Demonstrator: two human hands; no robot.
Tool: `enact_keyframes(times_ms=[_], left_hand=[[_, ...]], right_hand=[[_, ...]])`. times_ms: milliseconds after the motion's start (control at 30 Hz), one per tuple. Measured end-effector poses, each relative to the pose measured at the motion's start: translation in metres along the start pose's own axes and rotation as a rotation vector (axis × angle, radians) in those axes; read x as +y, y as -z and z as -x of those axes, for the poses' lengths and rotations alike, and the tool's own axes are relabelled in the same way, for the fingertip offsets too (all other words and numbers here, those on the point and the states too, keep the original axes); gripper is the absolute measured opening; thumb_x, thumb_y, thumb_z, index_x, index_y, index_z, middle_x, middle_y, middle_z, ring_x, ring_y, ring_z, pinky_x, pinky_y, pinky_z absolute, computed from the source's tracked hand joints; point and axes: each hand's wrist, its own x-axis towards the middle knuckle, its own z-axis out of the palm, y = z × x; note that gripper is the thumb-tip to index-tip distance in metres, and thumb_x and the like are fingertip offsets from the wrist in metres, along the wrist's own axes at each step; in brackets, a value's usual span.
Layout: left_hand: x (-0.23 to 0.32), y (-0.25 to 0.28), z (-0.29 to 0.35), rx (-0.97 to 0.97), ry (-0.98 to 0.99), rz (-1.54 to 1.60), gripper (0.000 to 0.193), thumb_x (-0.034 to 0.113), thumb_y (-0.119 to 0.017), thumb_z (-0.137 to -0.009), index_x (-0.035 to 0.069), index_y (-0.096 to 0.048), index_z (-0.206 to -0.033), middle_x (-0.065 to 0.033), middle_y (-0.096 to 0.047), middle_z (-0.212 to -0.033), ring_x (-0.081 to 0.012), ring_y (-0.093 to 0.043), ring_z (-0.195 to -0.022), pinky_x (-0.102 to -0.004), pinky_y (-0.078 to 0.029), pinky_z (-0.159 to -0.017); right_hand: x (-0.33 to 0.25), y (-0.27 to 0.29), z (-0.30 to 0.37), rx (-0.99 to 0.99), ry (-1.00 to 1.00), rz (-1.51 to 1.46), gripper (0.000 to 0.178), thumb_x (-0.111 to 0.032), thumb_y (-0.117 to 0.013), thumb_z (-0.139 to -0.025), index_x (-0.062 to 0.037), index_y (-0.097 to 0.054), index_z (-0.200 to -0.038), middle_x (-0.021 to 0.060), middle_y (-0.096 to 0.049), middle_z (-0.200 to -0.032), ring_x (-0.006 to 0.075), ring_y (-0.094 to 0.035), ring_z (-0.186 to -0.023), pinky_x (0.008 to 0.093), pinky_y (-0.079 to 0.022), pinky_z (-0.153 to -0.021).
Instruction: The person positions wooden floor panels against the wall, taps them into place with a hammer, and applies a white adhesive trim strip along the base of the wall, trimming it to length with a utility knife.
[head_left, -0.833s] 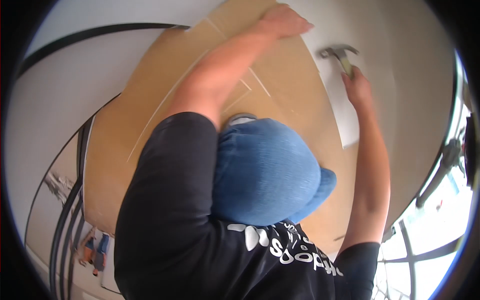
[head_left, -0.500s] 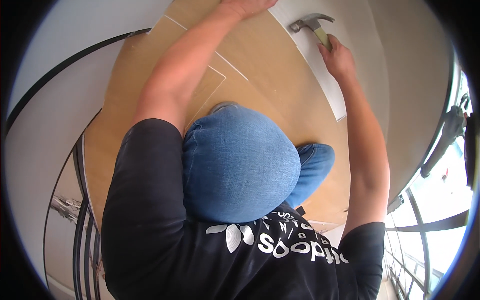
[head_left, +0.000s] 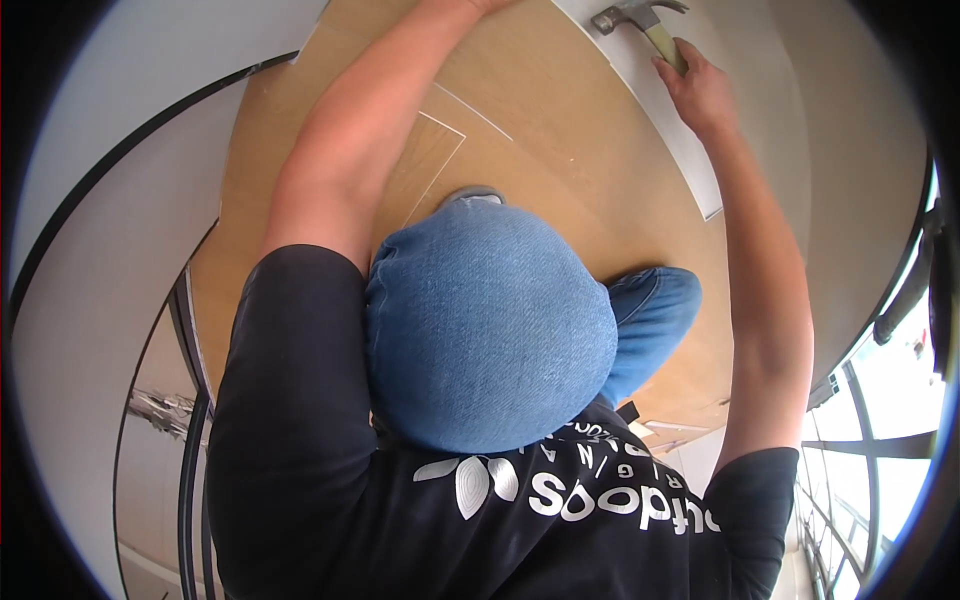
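Note:
A claw hammer [head_left: 662,42] with a grey metal head and yellowish handle is gripped by my right hand [head_left: 703,92], its fingers wrapped round the handle. The head lies over a white strip at the upper right, beside the edge of a large brown board [head_left: 560,180]. Whether the head touches the strip cannot be made out. At the top edge, over the board's far part, my left hand [head_left: 492,4] is mostly cut off by the frame. Its fingers are hidden, and so is anything they touch.
My bent knee in blue jeans [head_left: 490,320] and a shoe [head_left: 472,193] are over the board. White lines [head_left: 435,178] mark its surface. A pale wall [head_left: 860,150] curves along the right, with bright window bars [head_left: 860,420] below. Dark rails [head_left: 190,480] run along the left.
The whole view has shifted slightly. My right hand and the hammer sit higher and further right in the picture. More of my left hand has passed beyond the top edge.

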Motion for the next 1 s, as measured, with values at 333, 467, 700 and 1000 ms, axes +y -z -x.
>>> enact_keyframes(times_ms=[333, 467, 700, 1000], left_hand=[[0.0, 0.004, 0.001, 0.081, -0.057, -0.033, 0.04, 0.038, -0.059, -0.098, 0.013, -0.075, -0.072, -0.0115, -0.072, -0.073, -0.0355, -0.07, -0.072, -0.051, -0.053, -0.079], [0.005, 0.015, 0.0, 0.021, -0.017, 0.01, 0.039, 0.039, -0.058, -0.098, 0.013, -0.077, -0.075, -0.0112, -0.073, -0.074, -0.0349, -0.07, -0.072, -0.0502, -0.053, -0.078], [0.008, 0.019, 0.003, 0.011, 0.039, 0.05, 0.041, 0.039, -0.057, -0.098, 0.014, -0.076, -0.072, -0.0112, -0.073, -0.075, -0.0337, -0.07, -0.071, -0.0483, -0.054, -0.074], [0.0, 0.026, -0.003, -0.509, 0.164, 0.051, 0.053, 0.055, -0.036, -0.105, 0.022, -0.078, -0.102, -0.0074, -0.077, -0.107, -0.0322, -0.067, -0.106, -0.0431, -0.051, -0.098]], right_hand=[[-0.001, 0.001, 0.004, 0.028, 0.033, 0.003, 0.048, -0.045, -0.065, -0.097, -0.013, -0.062, -0.133, 0.0188, -0.074, -0.106, 0.041, -0.069, -0.097, 0.0478, -0.056, -0.083], [-0.003, 0.001, 0.004, -0.016, -0.027, -0.026, 0.049, -0.045, -0.065, -0.097, -0.0123, -0.062, -0.133, 0.0188, -0.074, -0.106, 0.041, -0.069, -0.098, 0.048, -0.056, -0.083], [-0.001, -0.003, 0.002, 0.013, 0.016, -0.023, 0.051, -0.046, -0.065, -0.098, -0.0113, -0.061, -0.135, 0.0216, -0.073, -0.107, 0.042, -0.068, -0.1, 0.0486, -0.055, -0.084], [-0.008, -0.006, 0.0, 0.013, 0.07, -0.003, 0.05, -0.04, -0.067, -0.098, -0.0065, -0.061, -0.135, 0.0257, -0.071, -0.108, 0.0454, -0.067, -0.101, 0.0485, -0.054, -0.085]])
